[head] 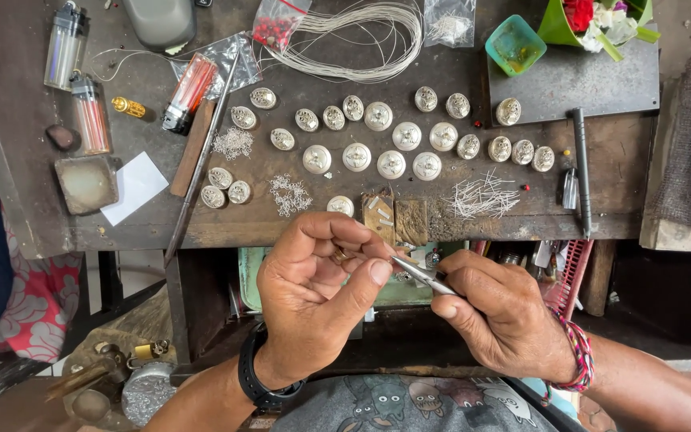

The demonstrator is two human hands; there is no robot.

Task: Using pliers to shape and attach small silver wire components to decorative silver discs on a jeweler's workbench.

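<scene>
Roughly two dozen round, domed silver pieces with raised ornament (pixel 391 164) already lie in loose rows on the dark, worn wooden workbench (pixel 297 216), which suggests that much of the batch has passed through at least one stage. Behind them sits a coil of thin pale wire (pixel 361 36); a scatter of short cut silver wire lengths (pixel 481 196) lies near the front edge, with two heaps of tiny silver rings (pixel 289 194) further left, so stock for further work remains.

Below the bench edge, the left hand (pixel 321 292), with a black wristband, is curled shut, thumb and forefinger pinching a small gold-toned, ring-like piece (pixel 337 256); its exact form is too small to tell. The right hand (pixel 497 312), wearing a red woven bracelet, closes round slim silver tweezers (pixel 421 274), whose tips point toward that piece and meet the left thumb. Judging by this, the piece in hand looks unfinished, while the rows above appear further along
</scene>
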